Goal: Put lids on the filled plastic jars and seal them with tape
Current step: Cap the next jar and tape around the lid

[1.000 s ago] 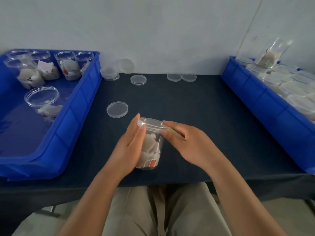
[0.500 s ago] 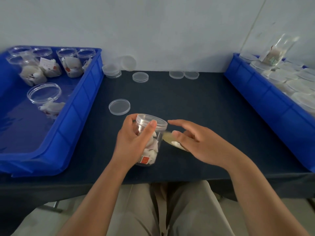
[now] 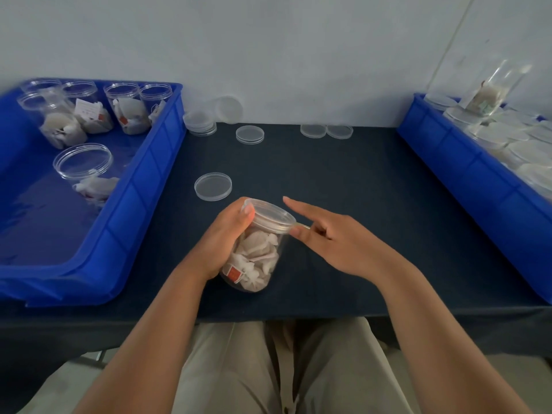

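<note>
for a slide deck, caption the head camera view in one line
Left hand grips a lidded, filled jar on the table; right hand pinches a tape strip at its lid.

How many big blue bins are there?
2. The left bin is at the left edge of view, the right bin at the right edge, partly cut off.

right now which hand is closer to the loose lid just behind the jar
Left. The left hand grips the jar just in front of the loose lid; the right hand, pinching tape, is beyond the jar, farther to the lid's right.
</note>
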The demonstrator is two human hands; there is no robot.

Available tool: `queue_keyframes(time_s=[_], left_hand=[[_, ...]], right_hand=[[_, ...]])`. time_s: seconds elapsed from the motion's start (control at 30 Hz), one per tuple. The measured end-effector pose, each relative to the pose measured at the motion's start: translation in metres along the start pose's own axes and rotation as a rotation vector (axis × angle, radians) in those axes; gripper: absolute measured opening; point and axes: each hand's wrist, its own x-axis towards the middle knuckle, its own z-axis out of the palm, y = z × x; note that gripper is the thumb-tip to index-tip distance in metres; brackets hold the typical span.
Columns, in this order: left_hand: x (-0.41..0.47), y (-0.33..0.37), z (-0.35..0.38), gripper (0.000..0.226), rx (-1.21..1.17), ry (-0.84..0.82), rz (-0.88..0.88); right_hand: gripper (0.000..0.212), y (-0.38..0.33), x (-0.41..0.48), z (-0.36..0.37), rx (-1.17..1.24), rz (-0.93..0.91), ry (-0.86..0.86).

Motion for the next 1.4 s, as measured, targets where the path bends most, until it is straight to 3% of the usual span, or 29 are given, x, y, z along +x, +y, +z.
queue_keyframes(time_s=[0.17, 0.3, 0.37, 0.5, 0.63, 0.8, 0.93, 1.07, 1.23, 1.4], left_hand=[[-0.001, 0.011, 0.005, 0.038, 0.017, -0.036, -0.039], [-0.003, 0.001, 0.014, 0.030, 0.221, 0.336, 0.180], [-0.009, 0.000, 0.022, 0.033, 0.260, 0.456, 0.170], [-0.024, 0.008, 0.050, 0.034, 0.446, 0.443, 0.143], [-0.023, 0.009, 0.058, 0.050, 0.505, 0.502, 0.111], [-0.009, 0.005, 0.046, 0.040, 0.530, 0.510, 0.020], [0.001, 0.007, 0.031, 0.049, 0.452, 0.459, -0.055], [0.006, 0.007, 0.021, 0.053, 0.378, 0.373, -0.006], [0.009, 0.003, 0.014, 0.057, 0.142, 0.142, 0.062], [0.011, -0.001, 0.004, 0.062, -0.088, -0.050, -0.040]], right_hand=[[0.065, -0.007, -0.006, 0.007, -0.031, -0.042, 0.066], [0.060, -0.004, -0.014, 0.008, -0.029, -0.023, 0.150], [0.058, -0.007, -0.017, 0.008, -0.062, 0.015, 0.171], [0.055, -0.015, -0.024, 0.014, -0.094, 0.034, 0.199], [0.052, -0.022, -0.024, 0.022, -0.122, 0.034, 0.234], [0.059, -0.007, -0.017, 0.026, -0.016, 0.055, 0.134], [0.054, 0.003, -0.018, 0.025, 0.086, 0.016, 0.109], [0.049, 0.010, -0.014, 0.013, 0.062, 0.008, 0.093], [0.056, 0.009, -0.002, 0.004, 0.038, 0.036, 0.048], [0.064, -0.005, -0.001, 0.011, 0.004, 0.021, 0.057]])
